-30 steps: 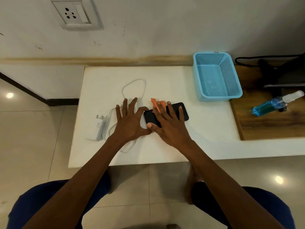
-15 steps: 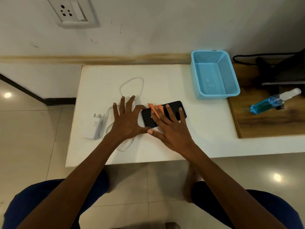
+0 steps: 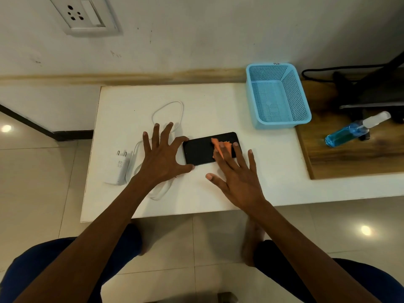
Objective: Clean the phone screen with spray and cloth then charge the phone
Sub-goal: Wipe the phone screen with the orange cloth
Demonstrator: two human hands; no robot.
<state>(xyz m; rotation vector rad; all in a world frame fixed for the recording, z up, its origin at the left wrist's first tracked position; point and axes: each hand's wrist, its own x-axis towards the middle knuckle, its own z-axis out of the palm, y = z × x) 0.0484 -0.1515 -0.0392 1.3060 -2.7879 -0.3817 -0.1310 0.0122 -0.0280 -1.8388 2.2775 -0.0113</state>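
A black phone (image 3: 200, 149) lies flat, screen up, in the middle of the white table (image 3: 207, 99). My left hand (image 3: 162, 155) is spread beside the phone's left end, its thumb and forefinger touching that end. My right hand (image 3: 236, 174) lies flat with straight fingers pressing a small orange cloth (image 3: 219, 144) onto the right part of the screen. A white charger plug (image 3: 118, 167) and its looped white cable (image 3: 168, 110) lie to the left, partly under my left hand. The spray bottle (image 3: 352, 132) with blue liquid lies on its side at the right.
A light blue plastic basket (image 3: 277, 95) stands at the table's back right. A wooden board (image 3: 354, 160) under the spray bottle adjoins the table on the right, with dark gear behind it. A wall socket (image 3: 84, 15) sits at the upper left.
My right hand has slid the orange cloth from the phone's left part to its right part. My left hand has stayed at the phone's left end.
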